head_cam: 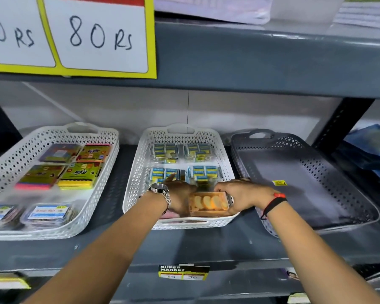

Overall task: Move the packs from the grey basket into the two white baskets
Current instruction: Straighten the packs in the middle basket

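Fingers (223, 190) of both our hands close on the clear oblong pack of round orange-cream pieces (208, 204), at the near end of the middle white perforated plastic basket (132, 189). Going left to right: the left white perforated basket (101, 172) holds colourful flat packs; our left hand (180, 194), a steel watch at its wrist, grips the pack's left end; our right hand (237, 194) grips its right end; the grey perforated basket (360, 205) beyond appears empty but for a yellow sticker. The pack's long axis runs left-right, between our hands, so setting it down needs only a short drop.
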The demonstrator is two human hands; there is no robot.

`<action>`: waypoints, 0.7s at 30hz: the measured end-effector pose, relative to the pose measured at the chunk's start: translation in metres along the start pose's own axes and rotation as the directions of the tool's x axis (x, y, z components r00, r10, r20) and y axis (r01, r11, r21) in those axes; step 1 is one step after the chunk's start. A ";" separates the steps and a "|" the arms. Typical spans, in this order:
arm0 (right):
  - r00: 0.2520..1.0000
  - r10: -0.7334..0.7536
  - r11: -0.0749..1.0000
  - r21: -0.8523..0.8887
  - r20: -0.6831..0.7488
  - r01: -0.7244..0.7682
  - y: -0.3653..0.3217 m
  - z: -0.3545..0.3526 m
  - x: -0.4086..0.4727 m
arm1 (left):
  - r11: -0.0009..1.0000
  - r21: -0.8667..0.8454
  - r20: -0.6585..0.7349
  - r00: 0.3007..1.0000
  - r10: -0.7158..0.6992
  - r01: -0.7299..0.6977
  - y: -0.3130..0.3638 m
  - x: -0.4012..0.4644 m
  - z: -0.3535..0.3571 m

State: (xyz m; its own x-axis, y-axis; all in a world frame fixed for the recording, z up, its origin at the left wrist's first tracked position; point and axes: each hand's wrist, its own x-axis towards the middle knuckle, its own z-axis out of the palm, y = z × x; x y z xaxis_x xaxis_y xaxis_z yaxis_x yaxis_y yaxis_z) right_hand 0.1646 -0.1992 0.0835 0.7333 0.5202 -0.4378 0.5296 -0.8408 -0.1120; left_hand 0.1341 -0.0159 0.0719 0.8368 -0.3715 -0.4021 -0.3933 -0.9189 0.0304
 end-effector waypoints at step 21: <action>0.996 0.048 0.998 0.034 -0.074 -0.046 0.016 -0.021 0.062 | 0.980 -0.030 -0.055 0.978 -0.199 0.197 -0.029 0.065 -0.009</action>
State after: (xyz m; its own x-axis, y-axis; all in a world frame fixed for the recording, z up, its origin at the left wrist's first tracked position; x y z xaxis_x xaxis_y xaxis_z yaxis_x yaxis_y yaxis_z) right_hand 0.2275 -0.1775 0.0738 0.7874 0.4886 -0.3758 0.4806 -0.8684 -0.1221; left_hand 0.2032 -0.0146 0.0534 0.9180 -0.1881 -0.3492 -0.2086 -0.9777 -0.0218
